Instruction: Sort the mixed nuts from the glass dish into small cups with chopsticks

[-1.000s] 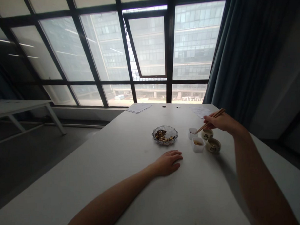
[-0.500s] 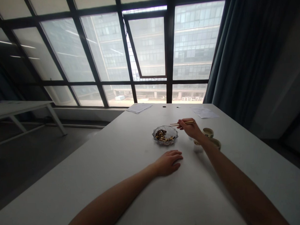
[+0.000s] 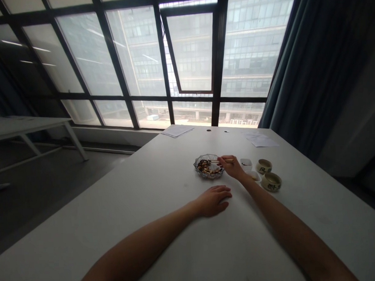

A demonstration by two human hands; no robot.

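My right hand (image 3: 231,167) is closed around a pair of wooden chopsticks (image 3: 222,161). Their tips reach over a clear glass bowl (image 3: 209,176) with a scalloped rim, in among a mix of nuts and dark pieces (image 3: 204,166); whether anything is pinched between the tips is too small to tell. My left hand (image 3: 214,200) lies flat on the white table, fingers stretched out, just on the near side of the bowl and holding nothing.
Right of my right hand stand two small white dishes (image 3: 245,164) and two beige cups with dark characters, a farther cup (image 3: 264,166) and a nearer cup (image 3: 271,182). Paper sheets (image 3: 177,130) lie at the table's far left, more papers (image 3: 258,139) at the far right.
My right hand has moved left and down with the chopsticks, bringing their tips into the bowl. The white dishes and cups now show more fully. My left hand stays in place; the view has shifted slightly.
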